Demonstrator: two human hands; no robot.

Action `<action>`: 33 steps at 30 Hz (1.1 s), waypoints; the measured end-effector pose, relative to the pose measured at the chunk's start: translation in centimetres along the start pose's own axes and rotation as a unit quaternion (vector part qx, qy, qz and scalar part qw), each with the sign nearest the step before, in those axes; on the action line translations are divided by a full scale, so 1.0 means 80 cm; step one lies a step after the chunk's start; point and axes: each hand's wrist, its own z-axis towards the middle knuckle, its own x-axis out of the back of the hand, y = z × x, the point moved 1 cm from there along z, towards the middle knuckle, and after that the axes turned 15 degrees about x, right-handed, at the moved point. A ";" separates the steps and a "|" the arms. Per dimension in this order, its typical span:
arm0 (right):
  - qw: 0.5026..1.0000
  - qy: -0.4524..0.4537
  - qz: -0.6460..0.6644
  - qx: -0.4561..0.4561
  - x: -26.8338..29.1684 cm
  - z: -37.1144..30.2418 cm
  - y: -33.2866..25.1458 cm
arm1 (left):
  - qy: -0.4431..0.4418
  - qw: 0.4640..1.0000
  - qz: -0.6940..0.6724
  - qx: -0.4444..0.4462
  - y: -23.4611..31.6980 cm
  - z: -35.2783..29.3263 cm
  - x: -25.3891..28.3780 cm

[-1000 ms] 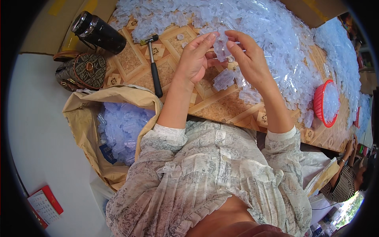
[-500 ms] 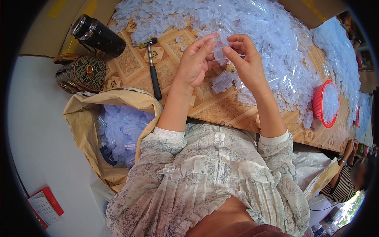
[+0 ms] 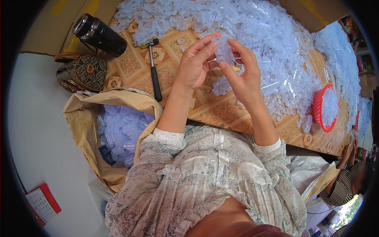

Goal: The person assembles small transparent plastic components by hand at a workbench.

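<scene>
In front of me, above the table, my left hand [image 3: 197,61] pinches a clear plastic piece [image 3: 224,53] between thumb and fingers. My right hand [image 3: 245,73] holds the same piece from the other side, its thumb at the lower end and fingers along the right edge. Exact fingertip contact is hard to make out against the pile behind. Beneath the hands, a few similar clear pieces [image 3: 222,86] lie together on the wood-patterned table [image 3: 213,110]. A large heap of clear plastic parts [image 3: 272,51] spreads just beyond and right of them.
A black-handled hammer [image 3: 155,79], a black flask [image 3: 100,35] and a patterned bag [image 3: 85,73] are at left. Nearer stands a brown paper sack [image 3: 85,130] of clear parts. A red basket [image 3: 318,106] sits right; a person in stripes [image 3: 337,187] is beyond. A calendar [image 3: 43,203] lies lower left.
My right hand has shifted slightly down and left, and its thumb and index finger are spread wider. The plastic piece between the hands is turned. My left hand stays nearly in place.
</scene>
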 end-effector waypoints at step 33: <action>0.969 0.008 -0.193 0.152 -0.016 -0.017 0.010 | 0.048 0.996 -0.068 0.022 -0.021 -0.001 -0.009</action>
